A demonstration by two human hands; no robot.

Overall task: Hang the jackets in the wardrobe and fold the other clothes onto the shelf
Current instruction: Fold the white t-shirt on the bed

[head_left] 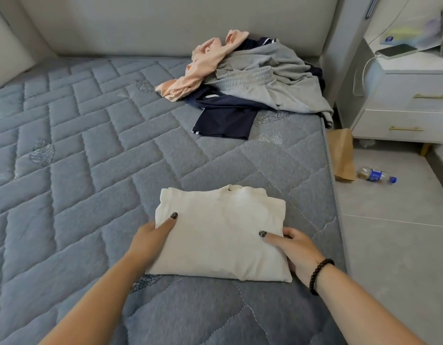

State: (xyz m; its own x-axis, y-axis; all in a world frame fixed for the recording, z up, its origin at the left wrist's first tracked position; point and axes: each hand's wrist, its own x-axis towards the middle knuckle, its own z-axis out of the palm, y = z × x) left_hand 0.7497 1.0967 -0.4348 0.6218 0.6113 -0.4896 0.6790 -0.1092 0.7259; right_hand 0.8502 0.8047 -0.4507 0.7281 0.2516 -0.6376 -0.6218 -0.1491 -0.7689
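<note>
Both hands (pixel 150 235) (pixel 296 250) grip folded white shirt (pixel 220 235) edges

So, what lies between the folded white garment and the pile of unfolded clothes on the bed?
Nothing: the head view shows only bare quilted mattress between the folded white garment and the pile of unfolded clothes.

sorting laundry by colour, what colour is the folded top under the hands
White or cream folded top, seen in the head view.

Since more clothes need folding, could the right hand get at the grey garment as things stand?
Probably not yet: the right hand grips the white folded top, and the grey garment lies far up the mattress.
</note>
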